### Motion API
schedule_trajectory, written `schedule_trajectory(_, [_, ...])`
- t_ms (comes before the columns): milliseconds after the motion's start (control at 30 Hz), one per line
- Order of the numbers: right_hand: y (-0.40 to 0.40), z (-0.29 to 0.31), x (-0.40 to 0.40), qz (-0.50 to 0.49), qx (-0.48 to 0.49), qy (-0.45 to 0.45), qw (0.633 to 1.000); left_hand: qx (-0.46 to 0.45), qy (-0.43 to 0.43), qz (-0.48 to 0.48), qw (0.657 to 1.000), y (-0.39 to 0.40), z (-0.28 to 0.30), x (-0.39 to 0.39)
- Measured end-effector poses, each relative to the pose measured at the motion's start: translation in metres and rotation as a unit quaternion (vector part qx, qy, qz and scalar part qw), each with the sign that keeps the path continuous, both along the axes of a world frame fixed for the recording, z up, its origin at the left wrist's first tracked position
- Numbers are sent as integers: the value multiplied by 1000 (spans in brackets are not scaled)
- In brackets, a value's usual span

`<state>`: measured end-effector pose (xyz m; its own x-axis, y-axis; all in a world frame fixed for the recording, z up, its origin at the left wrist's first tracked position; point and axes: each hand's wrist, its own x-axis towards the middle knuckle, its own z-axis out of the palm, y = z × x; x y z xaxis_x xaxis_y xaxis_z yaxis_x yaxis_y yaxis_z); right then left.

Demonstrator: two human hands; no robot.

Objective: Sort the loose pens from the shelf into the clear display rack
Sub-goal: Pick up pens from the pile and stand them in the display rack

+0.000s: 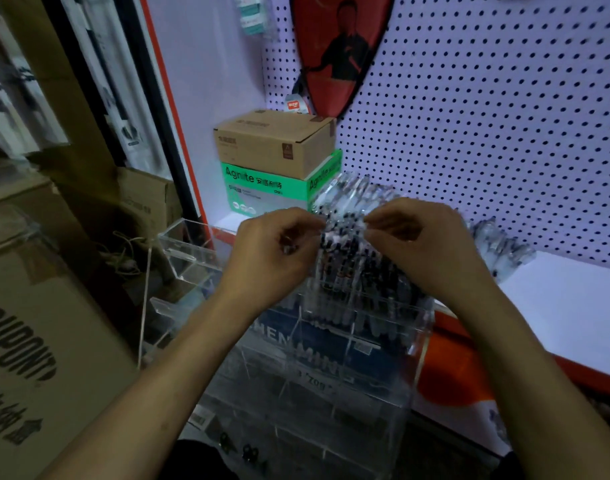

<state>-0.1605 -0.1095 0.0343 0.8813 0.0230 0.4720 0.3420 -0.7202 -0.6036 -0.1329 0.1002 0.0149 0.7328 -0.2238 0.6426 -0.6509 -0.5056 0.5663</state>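
Nearest you, the clear display rack (334,368) stands below the shelf (573,306), its upper compartment packed with pens (352,265). Your left hand (272,251) and right hand (424,244) have fingers curled, pinching the pen tops between them. You seem to be settling this batch; next, reach for the loose pens (501,247) lying on the shelf beside your right hand. Behind, stacked boxes (275,157) meet the pegboard (487,116).

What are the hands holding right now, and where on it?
Both hands grip one bundle of pens at its upper part: left hand on its left side, right hand on its right. The bundle's lower ends sit in the clear display rack.
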Motion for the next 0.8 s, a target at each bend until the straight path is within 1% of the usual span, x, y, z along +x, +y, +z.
schedule_trajectory(167, [-56,-7,-24,-71,53,3,996,19,23,-87,996,-58,8,8])
schedule_trajectory(333, [-120,-20,-35,-160,73,27,984,142,30,-158,977,-125,16,30])
schedule_trajectory(500, [-175,-37,-36,-219,105,61,968,202,7,-219,954,-190,11,59])
schedule_trajectory(533, [-182,-42,-35,-228,117,70,964,218,11,-219,951,-203,10,64])
schedule_trajectory(600, [-194,-52,-31,-242,125,91,958,258,44,-200,944,-226,10,73])
schedule_trajectory(667, [-201,-62,-25,-249,120,107,955,304,76,-175,934,-248,8,83])
schedule_trajectory(800, [-204,-75,-11,-255,103,124,953,361,100,-109,921,-285,2,95])
